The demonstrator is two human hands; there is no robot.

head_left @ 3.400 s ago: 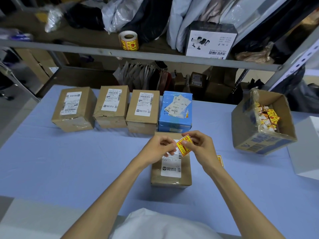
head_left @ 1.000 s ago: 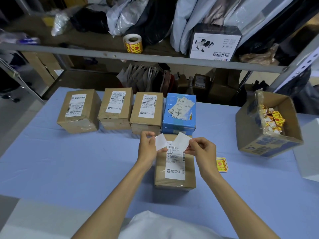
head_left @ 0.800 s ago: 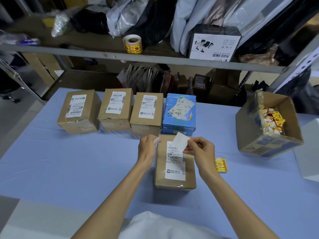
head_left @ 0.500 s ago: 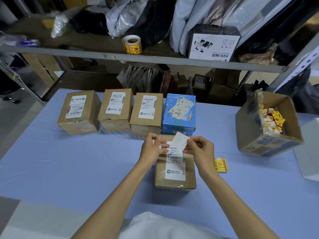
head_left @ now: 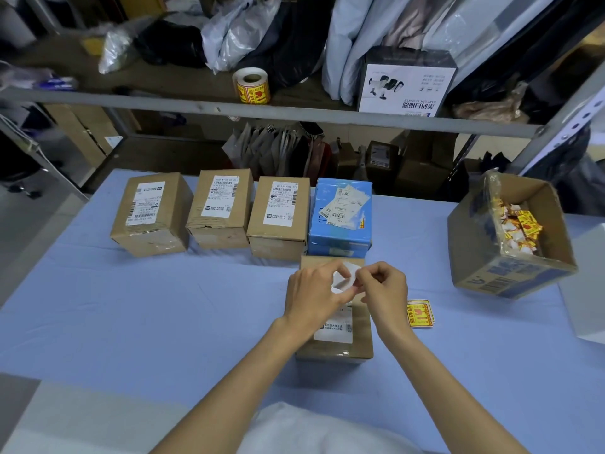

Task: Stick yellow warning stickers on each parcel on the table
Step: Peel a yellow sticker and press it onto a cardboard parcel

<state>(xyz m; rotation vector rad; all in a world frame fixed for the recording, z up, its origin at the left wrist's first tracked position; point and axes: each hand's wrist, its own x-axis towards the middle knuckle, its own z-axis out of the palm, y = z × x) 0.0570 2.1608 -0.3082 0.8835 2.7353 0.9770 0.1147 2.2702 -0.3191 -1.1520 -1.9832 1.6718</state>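
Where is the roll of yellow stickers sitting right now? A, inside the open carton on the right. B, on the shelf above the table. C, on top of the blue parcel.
B: the sticker roll stands on end on the shelf, near its front edge.

Count: 4 brown parcels [head_left: 152,214] [head_left: 221,208] [head_left: 280,224] [head_left: 362,332], 1 blue parcel [head_left: 340,239], 1 open carton [head_left: 474,250], 1 sticker roll [head_left: 251,85], 1 loose sticker [head_left: 420,314], 2 hands [head_left: 314,290] [head_left: 384,290].

yellow warning sticker [head_left: 420,314] flat just right of the near brown parcel [head_left: 359,334]
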